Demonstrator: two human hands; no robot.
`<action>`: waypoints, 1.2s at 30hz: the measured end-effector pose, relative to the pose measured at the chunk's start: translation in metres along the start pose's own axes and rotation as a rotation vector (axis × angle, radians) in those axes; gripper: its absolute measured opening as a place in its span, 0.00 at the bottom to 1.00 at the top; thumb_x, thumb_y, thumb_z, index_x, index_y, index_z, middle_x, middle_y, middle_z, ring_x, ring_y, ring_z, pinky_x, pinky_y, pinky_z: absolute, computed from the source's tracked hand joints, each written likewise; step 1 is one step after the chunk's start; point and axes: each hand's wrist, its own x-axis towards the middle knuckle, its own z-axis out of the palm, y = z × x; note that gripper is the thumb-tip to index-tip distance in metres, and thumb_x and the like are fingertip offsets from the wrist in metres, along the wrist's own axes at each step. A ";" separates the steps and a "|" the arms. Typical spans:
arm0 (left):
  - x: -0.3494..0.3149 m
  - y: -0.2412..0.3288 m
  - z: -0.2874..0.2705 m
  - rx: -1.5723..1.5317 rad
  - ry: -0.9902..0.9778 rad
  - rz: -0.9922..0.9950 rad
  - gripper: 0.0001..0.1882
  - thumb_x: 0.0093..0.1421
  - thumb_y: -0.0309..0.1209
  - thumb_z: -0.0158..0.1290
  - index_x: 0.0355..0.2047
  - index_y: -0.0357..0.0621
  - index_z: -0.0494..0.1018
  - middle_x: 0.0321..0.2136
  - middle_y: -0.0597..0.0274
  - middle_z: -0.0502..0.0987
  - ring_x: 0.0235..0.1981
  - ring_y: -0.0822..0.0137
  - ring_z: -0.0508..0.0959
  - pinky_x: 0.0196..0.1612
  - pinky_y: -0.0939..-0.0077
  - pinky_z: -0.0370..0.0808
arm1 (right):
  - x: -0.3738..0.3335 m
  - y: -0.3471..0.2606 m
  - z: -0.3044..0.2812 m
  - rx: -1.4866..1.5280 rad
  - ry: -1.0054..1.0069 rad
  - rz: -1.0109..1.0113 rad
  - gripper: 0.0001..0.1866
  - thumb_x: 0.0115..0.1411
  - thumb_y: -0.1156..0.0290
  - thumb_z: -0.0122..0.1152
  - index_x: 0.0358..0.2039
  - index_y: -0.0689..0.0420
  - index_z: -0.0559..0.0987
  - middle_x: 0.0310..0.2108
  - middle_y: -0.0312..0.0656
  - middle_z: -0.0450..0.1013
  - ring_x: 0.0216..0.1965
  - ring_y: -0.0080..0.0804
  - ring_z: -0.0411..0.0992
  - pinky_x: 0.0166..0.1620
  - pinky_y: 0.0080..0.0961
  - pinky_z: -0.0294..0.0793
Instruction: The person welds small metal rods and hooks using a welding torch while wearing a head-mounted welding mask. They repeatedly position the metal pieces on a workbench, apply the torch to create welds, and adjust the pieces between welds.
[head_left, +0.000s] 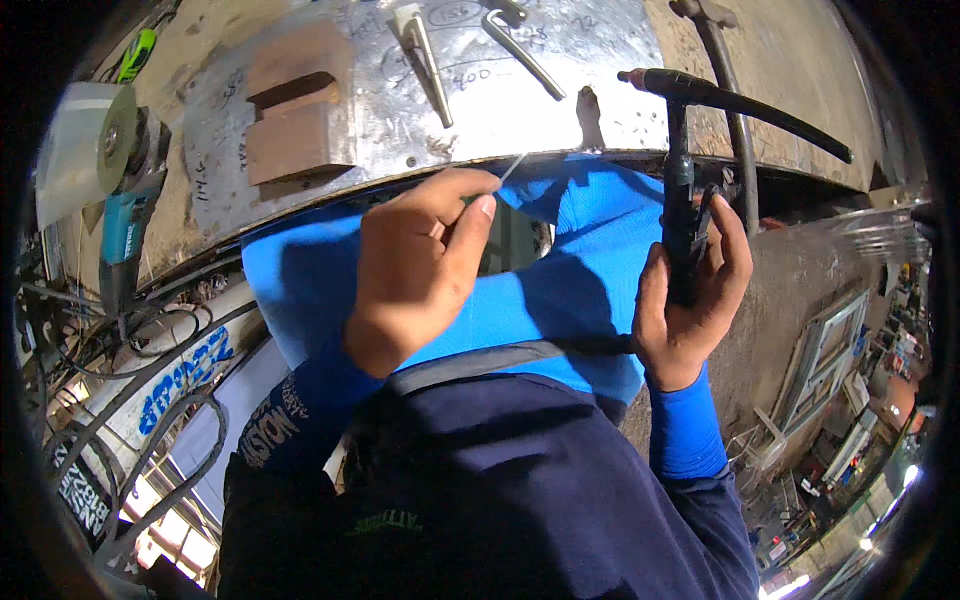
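Note:
My left hand [415, 270] pinches a thin metal filler rod [513, 167] between thumb and fingers; the rod's tip points at the near edge of the shiny metal sheet [520, 110]. My right hand [690, 300] grips the black handle of a welding torch [680, 190]. The torch stands upright, its pinkish nozzle [632, 76] over the sheet, and its black hose runs off to the right. A bright blue cloth [590, 240] lies under both hands, just below the sheet's edge.
On the sheet lie a rusty notched steel block [297, 110] and two bent metal pieces [428, 60] [522, 48]. An angle grinder [125, 190] rests at the left edge, with tangled cables [150, 350] below it. A hammer-like tool [725, 70] lies at the upper right.

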 end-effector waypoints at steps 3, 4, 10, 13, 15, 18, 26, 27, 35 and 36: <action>0.009 -0.012 0.008 -0.086 0.037 0.032 0.11 0.70 0.30 0.59 0.49 0.39 0.83 0.20 0.70 0.75 0.23 0.82 0.68 0.26 0.80 0.64 | -0.005 0.008 -0.001 0.009 0.029 0.018 0.38 0.66 0.90 0.56 0.74 0.63 0.56 0.68 0.56 0.65 0.57 0.33 0.75 0.53 0.24 0.78; 0.010 -0.010 0.008 -0.072 0.030 0.020 0.11 0.70 0.30 0.59 0.49 0.38 0.83 0.20 0.71 0.74 0.22 0.82 0.68 0.26 0.80 0.64 | -0.005 0.008 -0.001 0.009 0.031 0.019 0.38 0.66 0.89 0.56 0.74 0.63 0.55 0.68 0.56 0.65 0.57 0.33 0.75 0.53 0.24 0.78; 0.010 -0.008 0.008 -0.027 0.042 -0.003 0.10 0.70 0.28 0.58 0.47 0.37 0.83 0.18 0.66 0.74 0.19 0.81 0.69 0.25 0.80 0.64 | -0.006 0.004 0.001 0.041 0.032 0.013 0.38 0.66 0.89 0.56 0.74 0.64 0.56 0.69 0.55 0.64 0.59 0.34 0.75 0.55 0.25 0.77; 0.012 -0.007 0.008 -0.035 0.049 -0.004 0.09 0.69 0.27 0.58 0.46 0.37 0.83 0.17 0.60 0.75 0.19 0.77 0.72 0.25 0.77 0.68 | -0.007 0.005 0.002 0.074 0.017 0.015 0.38 0.65 0.89 0.57 0.74 0.64 0.57 0.70 0.55 0.63 0.62 0.37 0.72 0.59 0.28 0.74; 0.012 -0.009 0.010 -0.041 0.047 0.013 0.10 0.70 0.27 0.58 0.48 0.35 0.82 0.18 0.72 0.71 0.21 0.85 0.65 0.24 0.83 0.61 | -0.007 0.005 0.005 0.090 0.029 0.002 0.37 0.63 0.89 0.59 0.72 0.66 0.61 0.69 0.56 0.65 0.67 0.42 0.68 0.66 0.33 0.68; 0.014 -0.006 0.010 -0.040 0.070 0.009 0.09 0.68 0.27 0.59 0.44 0.37 0.84 0.17 0.55 0.78 0.18 0.75 0.75 0.25 0.75 0.70 | -0.006 0.004 0.007 0.082 0.038 -0.032 0.36 0.61 0.89 0.60 0.71 0.67 0.64 0.68 0.57 0.66 0.70 0.46 0.66 0.69 0.35 0.65; 0.013 -0.011 0.011 -0.042 0.060 0.022 0.10 0.70 0.27 0.58 0.48 0.35 0.83 0.18 0.73 0.71 0.20 0.84 0.65 0.24 0.83 0.61 | -0.004 0.000 0.003 0.062 -0.056 -0.040 0.39 0.64 0.89 0.59 0.73 0.65 0.57 0.72 0.55 0.61 0.72 0.43 0.64 0.69 0.35 0.68; 0.013 -0.011 0.011 -0.040 0.062 0.023 0.10 0.70 0.27 0.58 0.48 0.35 0.83 0.18 0.73 0.71 0.20 0.85 0.65 0.24 0.83 0.61 | -0.005 -0.001 0.003 0.064 -0.072 -0.039 0.38 0.64 0.89 0.59 0.73 0.65 0.57 0.72 0.55 0.61 0.72 0.43 0.64 0.69 0.35 0.68; 0.014 -0.011 0.011 -0.046 0.065 0.037 0.10 0.70 0.27 0.58 0.47 0.34 0.83 0.18 0.72 0.72 0.21 0.85 0.65 0.24 0.83 0.60 | 0.010 -0.009 0.005 0.172 -0.036 0.087 0.34 0.64 0.85 0.60 0.71 0.64 0.64 0.65 0.51 0.67 0.60 0.34 0.72 0.61 0.29 0.73; 0.014 -0.011 0.011 -0.031 0.070 0.039 0.10 0.70 0.27 0.59 0.47 0.34 0.83 0.18 0.72 0.72 0.21 0.85 0.65 0.25 0.83 0.60 | 0.011 -0.012 0.003 0.227 -0.042 0.168 0.34 0.65 0.84 0.60 0.71 0.64 0.64 0.65 0.50 0.67 0.59 0.34 0.73 0.61 0.29 0.73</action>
